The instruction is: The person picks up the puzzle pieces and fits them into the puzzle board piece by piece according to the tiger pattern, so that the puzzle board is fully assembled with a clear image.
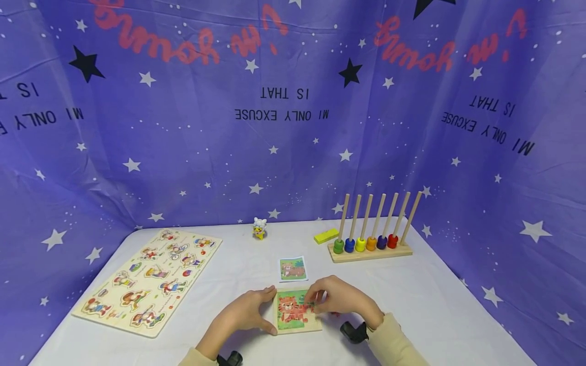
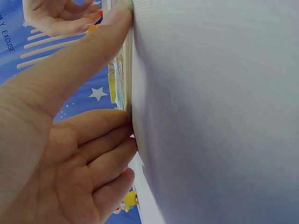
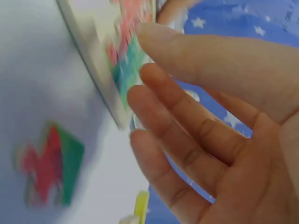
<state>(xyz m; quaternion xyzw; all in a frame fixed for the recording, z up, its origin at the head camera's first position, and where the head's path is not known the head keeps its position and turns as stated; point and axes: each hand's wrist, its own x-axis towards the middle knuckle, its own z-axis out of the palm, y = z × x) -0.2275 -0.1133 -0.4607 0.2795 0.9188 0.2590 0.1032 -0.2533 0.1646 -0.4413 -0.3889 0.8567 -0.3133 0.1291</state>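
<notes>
Your left hand (image 1: 244,312) lies at nine o'clock of the tiger puzzle (image 1: 295,311), its fingers (image 2: 100,140) straight and pressed flat against the board's left edge, the thumb reaching along its far corner. Your right hand (image 1: 341,300) sits at three o'clock of the board with its fingers (image 3: 187,126) loosely extended over the right part of the picture, touching it, while a loose puzzle piece (image 3: 49,163) lies on the white table (image 1: 412,300) just beside that hand. At twelve o'clock of the board lies the small picture card (image 1: 293,268), near it but apart.
</notes>
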